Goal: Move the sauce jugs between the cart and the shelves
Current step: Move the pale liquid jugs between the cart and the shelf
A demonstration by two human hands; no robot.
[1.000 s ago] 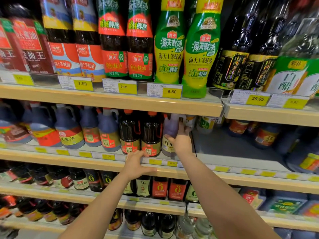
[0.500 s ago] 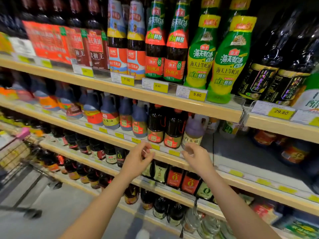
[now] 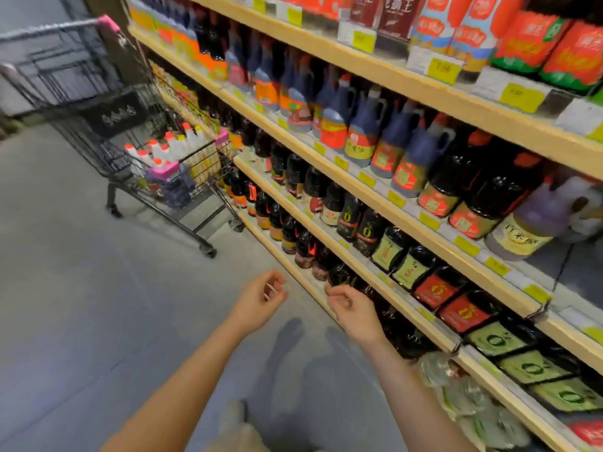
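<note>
I see my left hand (image 3: 259, 301) and right hand (image 3: 354, 309) out over the floor (image 3: 81, 305) beside the shelves (image 3: 375, 187), fingers loosely curled, holding nothing. The cart (image 3: 137, 125) stands up the aisle against the shelves, well apart from my hands, with white-necked sauce jugs (image 3: 163, 151) in its basket. More jugs (image 3: 362, 135) line the shelves, one pale jug (image 3: 535, 220) nearest me.

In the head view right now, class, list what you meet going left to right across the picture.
Black wire shopping cart holding white-topped jugs → empty left hand → empty right hand → pale purple jug with yellow label.
</note>
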